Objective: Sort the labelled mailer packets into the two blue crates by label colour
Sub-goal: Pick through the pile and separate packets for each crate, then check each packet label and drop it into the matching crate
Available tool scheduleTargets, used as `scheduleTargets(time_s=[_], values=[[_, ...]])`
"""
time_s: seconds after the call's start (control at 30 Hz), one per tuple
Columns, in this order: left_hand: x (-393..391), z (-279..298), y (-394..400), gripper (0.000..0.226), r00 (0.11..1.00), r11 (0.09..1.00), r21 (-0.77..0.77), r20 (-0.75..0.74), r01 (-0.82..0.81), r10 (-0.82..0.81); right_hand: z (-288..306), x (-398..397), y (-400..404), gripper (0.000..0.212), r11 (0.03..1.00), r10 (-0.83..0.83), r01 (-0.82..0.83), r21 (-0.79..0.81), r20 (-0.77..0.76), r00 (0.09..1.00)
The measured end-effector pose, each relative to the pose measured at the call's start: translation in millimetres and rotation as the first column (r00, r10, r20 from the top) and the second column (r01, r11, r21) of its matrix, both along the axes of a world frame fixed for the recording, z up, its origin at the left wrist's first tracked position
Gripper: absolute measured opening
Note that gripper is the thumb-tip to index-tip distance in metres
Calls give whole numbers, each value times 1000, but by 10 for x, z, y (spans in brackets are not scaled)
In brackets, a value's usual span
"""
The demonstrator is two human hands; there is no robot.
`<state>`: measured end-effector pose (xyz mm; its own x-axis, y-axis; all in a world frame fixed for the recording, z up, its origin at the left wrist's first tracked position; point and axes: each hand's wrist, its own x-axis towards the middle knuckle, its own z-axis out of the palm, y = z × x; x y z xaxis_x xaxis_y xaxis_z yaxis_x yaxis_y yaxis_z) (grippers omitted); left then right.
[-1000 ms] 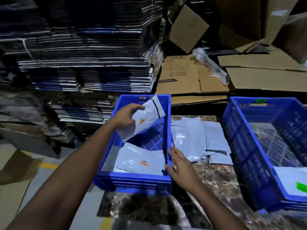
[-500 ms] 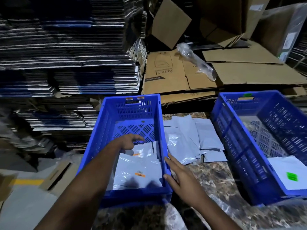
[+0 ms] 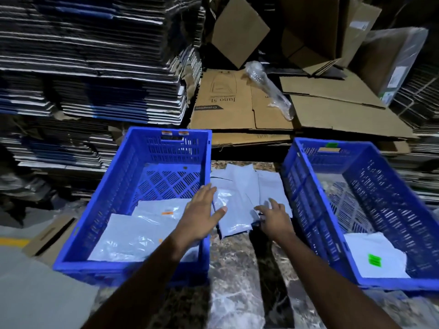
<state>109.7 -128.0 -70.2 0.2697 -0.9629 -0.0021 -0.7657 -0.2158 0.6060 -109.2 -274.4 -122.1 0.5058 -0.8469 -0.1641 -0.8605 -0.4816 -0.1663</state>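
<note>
Two blue crates stand on a marble table. The left crate (image 3: 118, 193) holds grey mailer packets with orange labels (image 3: 152, 224). The right crate (image 3: 292, 186) holds a packet with a green label (image 3: 373, 260). Between the crates lies a pile of grey mailer packets (image 3: 240, 193). My left hand (image 3: 202, 212) hovers with straight fingers over the left crate's right wall and the pile's edge, holding nothing. My right hand (image 3: 273, 217) is spread on the pile's near right corner, fingertips touching a packet.
Stacks of flattened cardboard (image 3: 90, 67) rise behind the left crate. Brown flattened boxes (image 3: 237, 108) and a clear plastic roll (image 3: 268, 89) lie behind the table. The marble table surface (image 3: 237, 269) extends toward me between the crates.
My left hand let go of the orange-labelled packet in the left crate and moved right toward the pile. My right hand left the crate's corner and reached onto the pile.
</note>
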Motion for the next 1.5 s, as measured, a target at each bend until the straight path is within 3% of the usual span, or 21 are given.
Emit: scheduleTargets(time_s=[0.07,0.13,0.23,0.37,0.47,0.57,0.67,0.77,0.83,0.87,0.93,1.0,1.1,1.23,1.33,1.43,1.5], values=[[-98,-63,-4,76,999,1000,18,38,-26,25,20,-50,-130,47,998,55,-56,-2,-181,982],[-140,-98,-12,79,996,998,8,65,-56,56,-13,-82,-234,48,997,74,-65,45,-238,968],[-171,-134,-20,80,986,997,-14,143,-82,83,-122,-141,-327,45,995,89,-77,62,-211,973],[-189,-139,-18,79,967,995,-22,234,-101,103,-109,-241,-359,26,989,116,-129,-66,-178,977],[-228,-93,-2,77,951,994,-47,289,-97,106,35,-325,-370,11,990,62,-69,-121,-60,996],[-270,-16,1,75,921,994,-35,373,-104,110,215,-406,-314,19,985,-66,110,-135,296,953],[-401,85,-17,69,888,994,-66,448,-82,103,461,-547,-134,17,964,-179,265,-16,697,694],[-681,147,2,58,955,997,-73,296,-7,28,669,-702,60,28,945,-322,173,276,873,366],[-891,174,7,46,998,999,-19,-54,-36,35,766,-771,242,34,882,-470,20,471,874,129],[-984,195,-7,43,953,997,25,-294,-74,78,786,-794,339,34,838,-540,-65,542,841,45],[-1108,248,-36,46,722,989,55,-678,-136,137,818,-820,557,36,759,-637,-206,618,770,-32],[-1163,303,-59,44,507,983,40,-852,-180,128,843,-837,757,38,723,-668,-257,641,743,-27],[-1191,495,-23,27,400,970,-69,-916,-233,31,878,-862,951,37,770,-594,-212,601,798,101],[-1151,580,-35,30,443,944,-181,-896,-276,-42,902,-944,987,31,901,-347,-147,408,882,318],[-1164,613,-70,32,511,938,-222,-858,-265,-58,1028,-963,951,27,930,-222,-204,307,908,355],[-1281,664,-91,35,498,950,-243,-859,-195,-118,1142,-1001,884,35,955,-45,-241,175,885,464],[-1384,664,-144,36,485,951,-251,-864,-178,-137,1182,-1059,830,33,974,2,-202,106,881,473]])
